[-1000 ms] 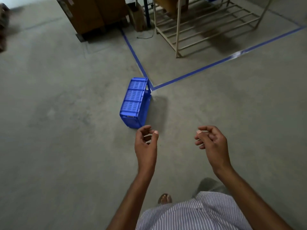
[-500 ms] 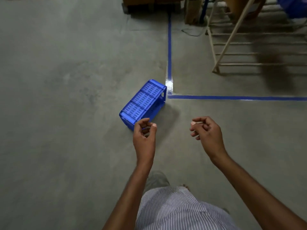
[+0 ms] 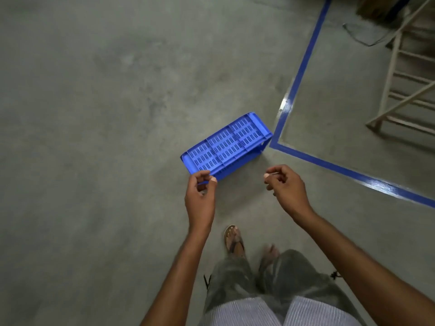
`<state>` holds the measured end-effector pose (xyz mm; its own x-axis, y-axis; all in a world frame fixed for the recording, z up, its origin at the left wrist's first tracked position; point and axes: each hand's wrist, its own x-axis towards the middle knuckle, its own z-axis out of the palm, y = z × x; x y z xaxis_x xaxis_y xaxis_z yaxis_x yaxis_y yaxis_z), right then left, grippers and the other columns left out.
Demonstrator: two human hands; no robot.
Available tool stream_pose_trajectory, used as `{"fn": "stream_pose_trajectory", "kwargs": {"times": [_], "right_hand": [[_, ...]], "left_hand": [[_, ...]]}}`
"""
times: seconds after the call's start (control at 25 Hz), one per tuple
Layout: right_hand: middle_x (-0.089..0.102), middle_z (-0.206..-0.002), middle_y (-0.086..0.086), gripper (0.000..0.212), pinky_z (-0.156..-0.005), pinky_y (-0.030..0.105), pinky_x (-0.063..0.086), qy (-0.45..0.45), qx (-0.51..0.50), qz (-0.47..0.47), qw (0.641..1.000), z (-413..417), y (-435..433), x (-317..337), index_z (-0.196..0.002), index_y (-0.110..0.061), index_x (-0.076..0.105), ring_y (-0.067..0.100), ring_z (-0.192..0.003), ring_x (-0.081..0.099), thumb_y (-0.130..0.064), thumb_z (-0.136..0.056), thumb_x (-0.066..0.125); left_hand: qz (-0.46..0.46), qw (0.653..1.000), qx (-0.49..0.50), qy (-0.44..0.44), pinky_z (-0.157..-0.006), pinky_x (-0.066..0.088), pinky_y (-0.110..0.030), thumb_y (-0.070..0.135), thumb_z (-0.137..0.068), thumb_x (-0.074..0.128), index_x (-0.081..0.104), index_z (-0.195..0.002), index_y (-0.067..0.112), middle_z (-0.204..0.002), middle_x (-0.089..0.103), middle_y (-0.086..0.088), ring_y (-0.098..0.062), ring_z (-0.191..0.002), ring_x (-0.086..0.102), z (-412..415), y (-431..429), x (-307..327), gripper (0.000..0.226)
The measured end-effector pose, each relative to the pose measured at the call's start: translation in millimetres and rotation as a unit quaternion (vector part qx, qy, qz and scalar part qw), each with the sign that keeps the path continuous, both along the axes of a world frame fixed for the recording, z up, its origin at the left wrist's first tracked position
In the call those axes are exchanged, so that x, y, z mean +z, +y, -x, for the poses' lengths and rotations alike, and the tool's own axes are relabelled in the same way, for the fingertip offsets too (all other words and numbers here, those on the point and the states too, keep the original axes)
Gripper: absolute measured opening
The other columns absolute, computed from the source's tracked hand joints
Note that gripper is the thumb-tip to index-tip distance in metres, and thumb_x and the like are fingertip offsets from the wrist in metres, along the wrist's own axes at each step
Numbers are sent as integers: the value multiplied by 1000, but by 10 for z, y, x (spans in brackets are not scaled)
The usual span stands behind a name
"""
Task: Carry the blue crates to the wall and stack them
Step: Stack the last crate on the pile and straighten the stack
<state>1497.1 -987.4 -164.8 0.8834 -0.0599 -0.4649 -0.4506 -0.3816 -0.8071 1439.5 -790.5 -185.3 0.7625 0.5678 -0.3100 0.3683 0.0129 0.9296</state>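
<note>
The concrete floor fills the view. Over the last second the person has advanced across it, so the blue tape line and the wooden frame now sit at the right edge. The blue crate has not moved. It lies on its side on the floor, slotted wall up, one end just beside the tape corner, and it now appears directly ahead of the hands. Judgement: the approach is nearly complete and the pick-up has not begun; no wall or stack is in view. The left hand and right hand remain raised, fingers loosely curled, holding nothing. The left hand overlaps the crate's near corner in the view, but it appears to be above it rather than in contact. A sandalled foot is stepping forward. Nothing lies between person and crate; the frame stands well apart.
</note>
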Motion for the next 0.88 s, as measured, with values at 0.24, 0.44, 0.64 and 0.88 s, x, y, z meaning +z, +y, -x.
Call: {"fn": "stream_pose_trajectory", "kwargs": {"times": [0.24, 0.44, 0.64, 0.88], "right_hand": [[72, -92, 2, 11, -71, 27, 53, 63, 94, 29, 993, -1085, 280, -1155, -104, -19, 67, 15, -84, 70, -23, -94, 65], [69, -109, -5, 29, -88, 34, 52, 50, 291, 110, 949, -1545, 593, -2405, -120, -18, 65, 13, -98, 65, -29, -93, 64], [73, -98, 1, 15, -89, 44, 56, 119, 289, 77, 947, -1576, 1270, -3544, -99, -20, 69, 21, -94, 69, -29, -87, 68], [57, -138, 12, 62, -99, 42, 52, 397, -104, -79, 909, -1415, 1724, -4251, -137, -10, 53, 29, -122, 60, -53, -93, 63]], "left_hand": [[-20, 994, 78, 78, -75, 48, -13, 16, -95, 67, 67, -106, 21, -99, 70, 9, -4, -87, 63, -656, 89, -1050, 12], [-6, 979, 167, 119, -76, 49, -13, 14, -96, 66, 68, -109, 19, -98, 69, 6, 1, -81, 62, -847, 165, -2167, 14], [47, 953, 252, 159, -86, 57, -42, 20, -94, 66, 68, -108, 27, -103, 74, 2, -8, -84, 66, -730, 364, -3236, 16], [89, 932, 300, 181, -96, 54, -42, 11, -97, 58, 66, -120, 21, -115, 74, 2, -15, -103, 69, -631, 589, -3962, 27]]}}
